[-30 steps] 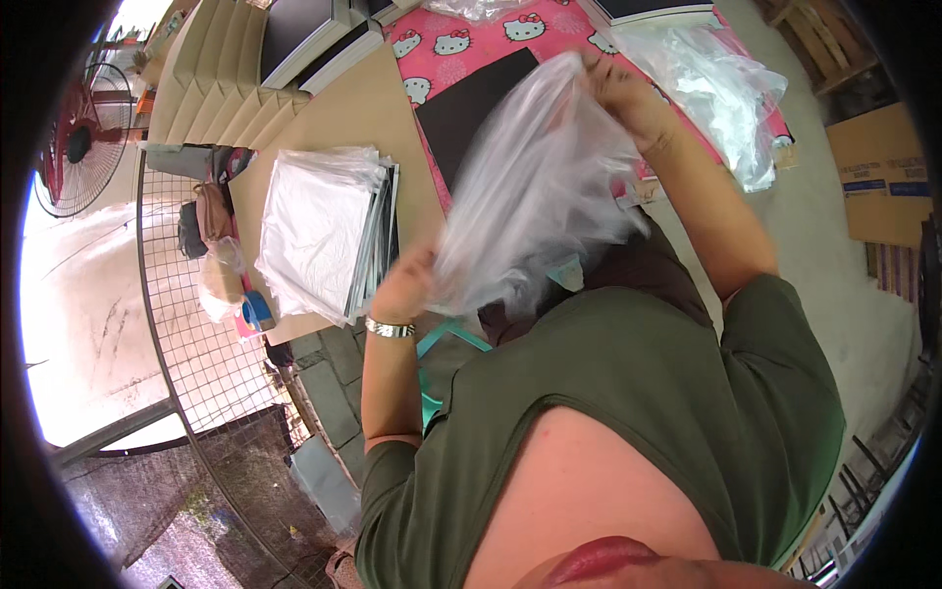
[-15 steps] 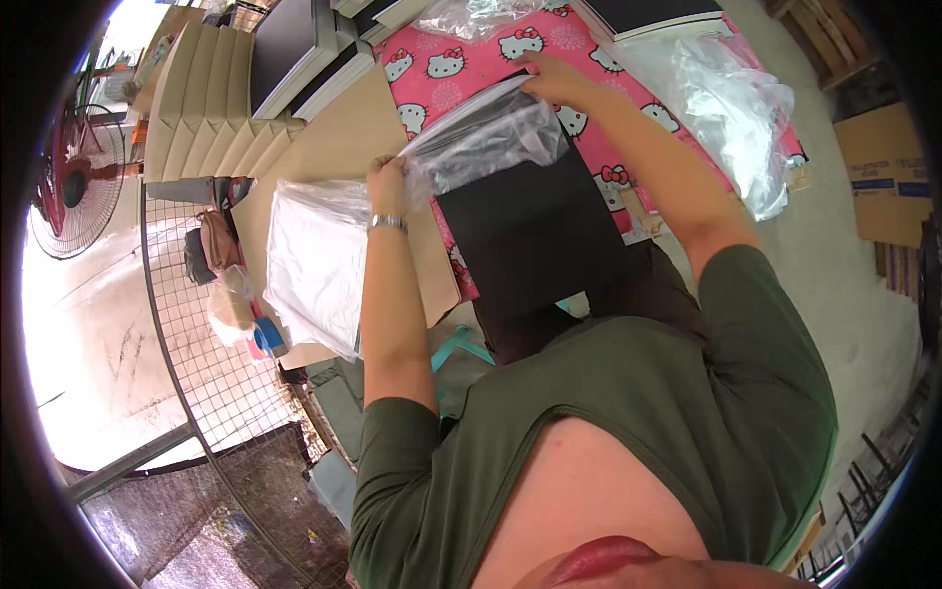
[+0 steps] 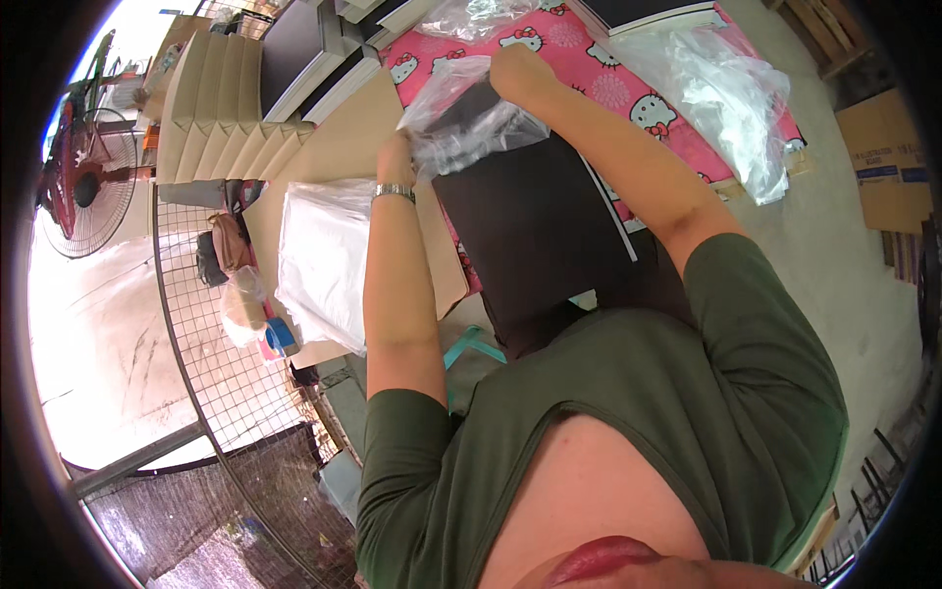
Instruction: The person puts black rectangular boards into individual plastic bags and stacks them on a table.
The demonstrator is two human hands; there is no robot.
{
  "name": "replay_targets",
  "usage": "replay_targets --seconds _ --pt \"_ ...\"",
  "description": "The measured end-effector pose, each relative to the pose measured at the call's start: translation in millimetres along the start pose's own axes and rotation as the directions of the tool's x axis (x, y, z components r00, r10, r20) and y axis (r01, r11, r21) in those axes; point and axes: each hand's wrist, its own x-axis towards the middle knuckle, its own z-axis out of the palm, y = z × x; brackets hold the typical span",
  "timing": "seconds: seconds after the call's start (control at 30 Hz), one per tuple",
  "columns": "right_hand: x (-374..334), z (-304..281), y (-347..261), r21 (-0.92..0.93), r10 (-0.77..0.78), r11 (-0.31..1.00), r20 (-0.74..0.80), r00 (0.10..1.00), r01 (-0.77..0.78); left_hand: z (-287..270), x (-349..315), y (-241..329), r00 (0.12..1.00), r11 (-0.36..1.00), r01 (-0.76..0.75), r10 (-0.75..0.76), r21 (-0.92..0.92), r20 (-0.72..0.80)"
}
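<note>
A black board (image 3: 540, 226) with a pale side edge lies in front of me, its near end reaching over my lap. Across its far end is a clear plastic bag (image 3: 461, 142), crumpled and partly drawn over the black surface. At the bag's left side, my left hand (image 3: 394, 155), with a metal watch on the wrist, is closed on the plastic. My right hand (image 3: 518, 74) bends over the bag's far right part and grips it, its fingertips mostly hidden. Left of my left forearm lies a pile of clear plastic bags (image 3: 324, 260).
A pink patterned sheet (image 3: 608, 93) and brown cardboard (image 3: 348, 137) cover the table. Stacked black boards (image 3: 299, 59) and tan folded pieces (image 3: 211, 108) stand far left. Loose clear plastic (image 3: 721, 98) lies right. A fan (image 3: 93, 182) stands beyond a wire grid (image 3: 211, 324).
My right hand has moved left and slightly nearer, its wrist now bent over the plastic. The bag has bunched up, and the black board's pale right edge now shows.
</note>
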Motion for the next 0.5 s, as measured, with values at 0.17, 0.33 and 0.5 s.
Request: replay_targets --seconds 0.17,0.33,0.5 --pt "19.2 -3.9 -11.9 0.156 0.042 0.988 -0.200 0.979 -0.010 -59.7 26.9 -39.1 0.997 0.998 0.026 -0.023 -0.050 0.072" --pt "25.6 -33.0 -24.0 0.079 -0.153 0.985 0.021 0.988 0.151 -62.7 13.9 -52.9 0.987 0.974 0.159 -0.158 -0.161 0.021" --pt "34.8 -45.0 -22.3 0.312 0.083 0.929 0.346 0.935 -0.198 -54.1 5.6 -41.9 0.973 0.960 0.227 -0.232 -0.163 -0.011"
